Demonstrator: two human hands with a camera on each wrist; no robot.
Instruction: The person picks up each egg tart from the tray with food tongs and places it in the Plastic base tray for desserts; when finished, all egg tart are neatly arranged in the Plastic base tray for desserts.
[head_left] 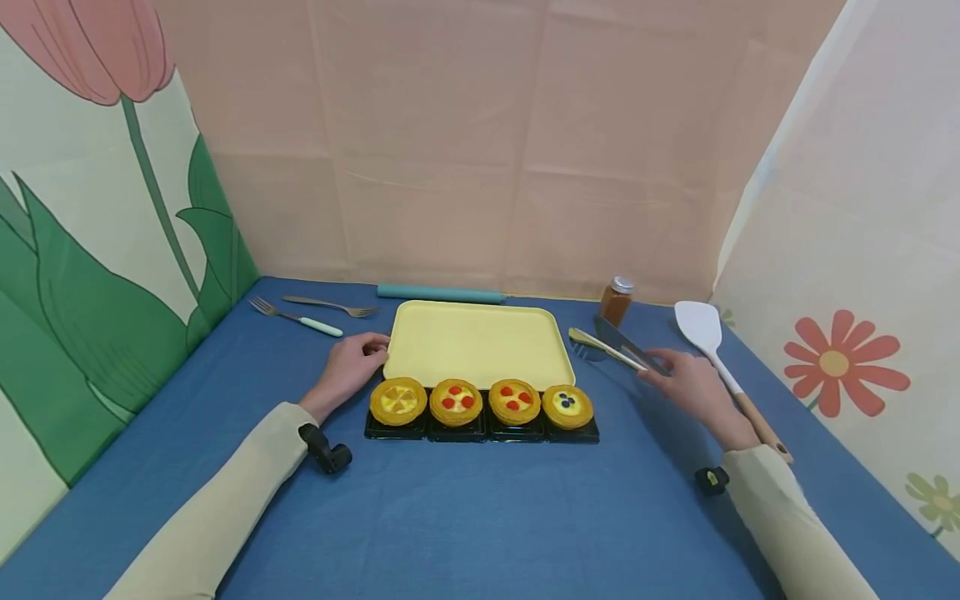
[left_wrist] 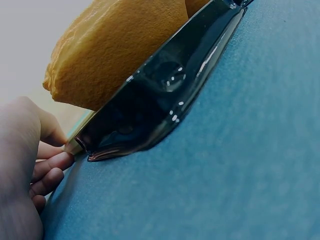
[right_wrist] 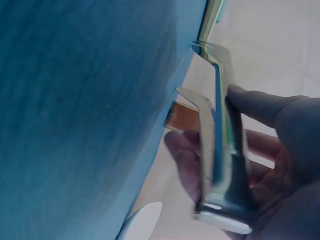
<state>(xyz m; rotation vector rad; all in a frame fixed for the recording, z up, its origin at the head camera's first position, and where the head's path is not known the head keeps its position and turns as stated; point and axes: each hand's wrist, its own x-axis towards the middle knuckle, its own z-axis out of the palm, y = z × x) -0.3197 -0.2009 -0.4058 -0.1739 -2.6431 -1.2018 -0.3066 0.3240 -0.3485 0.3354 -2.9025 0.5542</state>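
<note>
My left hand [head_left: 351,373] pinches the left rim of a pale yellow tray [head_left: 480,342] between thumb and curled fingers; the left wrist view shows the fingertips right at its corner. Along the tray's near edge is a black plastic container [head_left: 457,432] bearing several egg tarts in a row. They include an orange-topped tart [head_left: 398,402], red-topped tarts [head_left: 456,402] and a blueberry-topped tart [head_left: 567,407]. To the right of the tray, my right hand [head_left: 690,383] holds metal tongs [right_wrist: 206,130], their two arms spread apart and pointing away toward the tray's right side.
Two forks, one with a pale green handle [head_left: 318,326] and one metal fork [head_left: 330,305], lie at the back left. A teal rolling pin [head_left: 442,293] lies behind the tray. A spice jar [head_left: 617,302] stands beyond the tongs. A white spatula [head_left: 701,329] lies by the right wall.
</note>
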